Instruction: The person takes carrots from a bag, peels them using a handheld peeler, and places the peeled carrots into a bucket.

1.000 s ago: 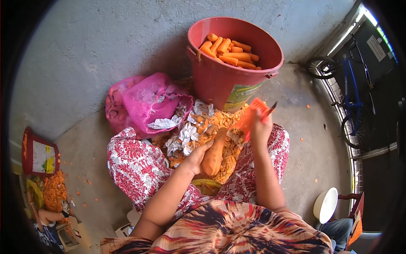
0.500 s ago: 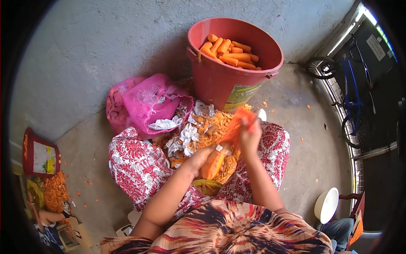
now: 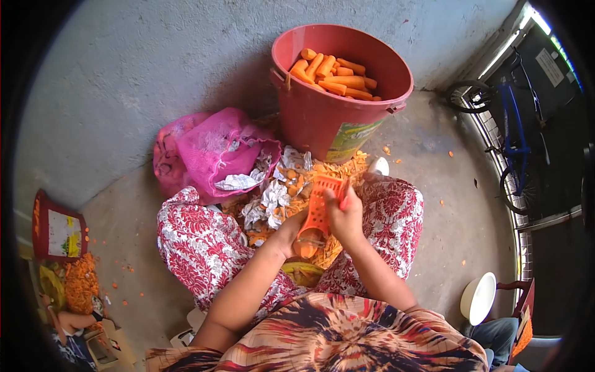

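Observation:
My left hand [image 3: 289,235] is closed round a carrot [image 3: 304,249], holding it low between my knees. The fingers of my right hand [image 3: 345,218] wrap an orange plastic peeler [image 3: 320,201] with a perforated handle. Its lower end lies across the carrot, partly covering it. Below and beyond both hands, orange peelings [image 3: 344,170] are heaped on the floor with crumpled paper [image 3: 274,195].
A large red bucket [image 3: 310,127] holding peeled carrots stands against the wall. Beside it slumps a pink mesh sack [image 3: 211,149]. A smaller red bucket [image 3: 40,229] is at far left, a white basin [image 3: 478,299] at lower right, and a bicycle [image 3: 513,136] at right.
My right hand has brought the peeler down and left, from above the carrot onto its lower part. My left hand still grips the carrot, which is now more hidden.

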### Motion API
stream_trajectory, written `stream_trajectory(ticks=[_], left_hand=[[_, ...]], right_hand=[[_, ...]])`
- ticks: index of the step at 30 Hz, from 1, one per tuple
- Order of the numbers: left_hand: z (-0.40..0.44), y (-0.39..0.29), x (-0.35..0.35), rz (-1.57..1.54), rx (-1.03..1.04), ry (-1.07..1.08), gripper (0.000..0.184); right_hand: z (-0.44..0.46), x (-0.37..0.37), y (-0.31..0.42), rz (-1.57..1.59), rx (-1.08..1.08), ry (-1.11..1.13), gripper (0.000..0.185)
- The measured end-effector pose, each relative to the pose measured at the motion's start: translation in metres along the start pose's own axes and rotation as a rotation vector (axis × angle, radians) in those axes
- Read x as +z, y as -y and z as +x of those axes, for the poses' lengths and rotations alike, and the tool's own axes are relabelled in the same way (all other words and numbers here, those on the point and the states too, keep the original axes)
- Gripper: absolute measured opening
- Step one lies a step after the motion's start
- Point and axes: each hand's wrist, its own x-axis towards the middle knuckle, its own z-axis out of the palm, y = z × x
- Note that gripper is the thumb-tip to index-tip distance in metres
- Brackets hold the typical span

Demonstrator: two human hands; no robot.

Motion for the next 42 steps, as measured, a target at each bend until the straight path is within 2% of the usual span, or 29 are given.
stream_trajectory(ticks=[2,3,5,6,8,10,12,15,16,18,20,21,22,27,29,30,32,33,34,36,37,40,42], left_hand=[[0.001,0.000,0.002,-0.053,0.005,-0.098,0.037],[0.000,-0.001,-0.001,0.031,-0.017,-0.035,0.038],[-0.003,-0.002,-0.009,0.198,-0.062,0.090,0.038],[-0.003,-0.001,-0.009,0.224,-0.075,0.067,0.038],[-0.004,0.002,-0.010,0.273,-0.105,0.022,0.039],[-0.002,0.004,-0.011,0.277,-0.084,0.001,0.040],[0.002,0.004,-0.016,0.173,-0.079,-0.027,0.040],[0.005,0.000,-0.018,-0.042,-0.098,-0.067,0.040],[0.004,-0.001,-0.014,-0.070,-0.103,0.003,0.040],[0.000,-0.003,-0.003,-0.121,-0.118,0.139,0.040],[0.006,-0.001,-0.014,-0.186,-0.071,0.128,0.036],[0.009,0.000,-0.018,-0.200,-0.043,0.095,0.035],[0.010,0.001,-0.019,-0.214,-0.014,0.062,0.034],[0.000,-0.002,-0.003,-0.077,0.017,-0.061,0.032],[0.001,-0.001,-0.001,-0.068,0.040,-0.083,0.034],[0.002,0.001,-0.007,-0.040,-0.001,-0.012,0.034],[0.004,0.006,-0.022,0.017,-0.078,0.131,0.034],[-0.004,0.004,-0.010,0.127,-0.120,0.013,0.036],[-0.003,0.006,-0.012,0.153,-0.118,-0.007,0.036],[0.002,0.009,-0.021,0.209,-0.110,-0.045,0.036],[0.003,0.005,-0.020,0.152,-0.101,0.028,0.038],[-0.003,0.000,-0.006,0.002,-0.101,-0.129,0.036],[-0.001,0.001,-0.012,-0.026,-0.107,-0.058,0.037]], right_hand=[[-0.002,0.002,-0.006,-0.111,-0.076,-0.041,0.016],[-0.002,0.004,-0.009,-0.165,-0.117,-0.060,0.018],[0.010,-0.004,-0.025,-0.241,-0.106,-0.163,0.009],[0.021,-0.012,-0.032,-0.279,-0.100,-0.215,0.009],[0.050,-0.036,-0.040,-0.178,-0.084,-0.415,0.011],[0.071,-0.054,-0.057,-0.237,-0.110,-0.603,0.013],[0.070,-0.063,-0.067,-0.166,-0.039,-0.530,0.011],[0.048,-0.042,-0.027,0.053,0.016,-0.395,0.010],[0.037,-0.034,-0.006,0.168,0.087,-0.308,0.011],[0.023,-0.021,-0.014,0.191,0.120,-0.165,0.012],[0.012,-0.007,-0.005,0.294,0.070,-0.114,0.011],[0.008,-0.005,0.004,0.251,0.127,-0.078,0.011],[0.005,-0.001,-0.003,0.171,0.056,-0.072,0.006],[-0.006,0.004,-0.008,-0.142,-0.053,-0.063,0.020],[-0.005,0.003,-0.017,-0.200,-0.048,-0.096,0.008],[-0.003,0.001,-0.023,-0.229,-0.046,-0.112,0.010],[0.023,-0.013,-0.035,-0.275,-0.098,-0.302,0.012],[0.038,-0.024,-0.041,-0.270,-0.042,-0.383,0.014],[0.050,-0.037,-0.048,-0.264,0.015,-0.466,0.015],[0.065,-0.059,-0.060,-0.254,-0.098,-0.639,0.012],[0.064,-0.064,-0.049,-0.313,-0.103,-0.658,0.010],[0.052,-0.052,-0.040,-0.091,-0.026,-0.508,0.012],[0.037,-0.036,-0.024,0.059,0.001,-0.357,0.014]])
